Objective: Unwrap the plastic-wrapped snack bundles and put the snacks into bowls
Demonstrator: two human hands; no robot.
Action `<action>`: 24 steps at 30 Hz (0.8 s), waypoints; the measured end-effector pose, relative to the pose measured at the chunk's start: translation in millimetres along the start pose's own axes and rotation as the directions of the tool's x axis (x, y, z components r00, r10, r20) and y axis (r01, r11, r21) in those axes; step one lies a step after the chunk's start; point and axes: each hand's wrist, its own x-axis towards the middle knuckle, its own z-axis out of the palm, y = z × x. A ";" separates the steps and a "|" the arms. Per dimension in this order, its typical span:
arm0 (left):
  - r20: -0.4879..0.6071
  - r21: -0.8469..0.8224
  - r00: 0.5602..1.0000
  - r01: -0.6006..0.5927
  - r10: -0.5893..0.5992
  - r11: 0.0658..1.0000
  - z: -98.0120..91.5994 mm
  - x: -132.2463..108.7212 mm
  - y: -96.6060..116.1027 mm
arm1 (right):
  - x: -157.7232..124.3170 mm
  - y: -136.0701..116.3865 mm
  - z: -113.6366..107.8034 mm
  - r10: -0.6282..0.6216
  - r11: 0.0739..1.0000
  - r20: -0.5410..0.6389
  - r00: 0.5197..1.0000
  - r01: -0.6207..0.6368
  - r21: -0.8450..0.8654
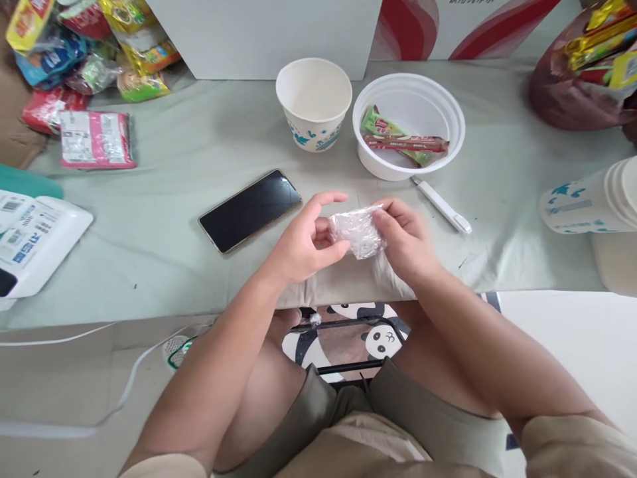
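Note:
A crumpled piece of clear plastic wrap (pixel 359 232) is held over the near part of the table, in front of my body. My right hand (pixel 405 239) pinches its right side between thumb and fingers. At its left side is my left hand (pixel 306 242), thumb and index finger spread apart; the other fingers curl close to the plastic's edge, and whether they touch it I cannot tell. A black phone (pixel 250 210) lies left of my left hand. Beyond my right hand, a white utility knife (pixel 442 204) lies beside a white plastic bowl (pixel 409 162) containing several wrapped snack bars (pixel 405 141).
A paper cup (pixel 314 106) stands left of the bowl. Packaged snacks (pixel 97 139) are piled at the far left, near a white box (pixel 269 33). Stacked cups (pixel 587 202) lie at right, below a dark red container (pixel 552 99) of snacks. The table's near edge (pixel 164 317) is above my legs.

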 end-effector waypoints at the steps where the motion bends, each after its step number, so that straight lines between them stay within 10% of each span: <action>1: -0.016 0.004 1.000 -0.010 0.010 1.000 -2.4 -0.3 1.1 | 1.1 0.4 2.7 -0.003 1.000 0.003 1.000 0.003 0.014; 11: -0.158 0.043 0.987 0.042 -0.035 0.998 -11.9 3.0 7.2 | 0.5 3.0 13.5 -0.027 0.999 0.189 0.982 0.035 -0.037; 24: -0.119 -0.020 0.992 -0.048 0.045 0.999 -16.7 3.2 6.5 | 3.4 -14.0 14.5 -0.193 0.938 0.118 0.974 0.219 -0.270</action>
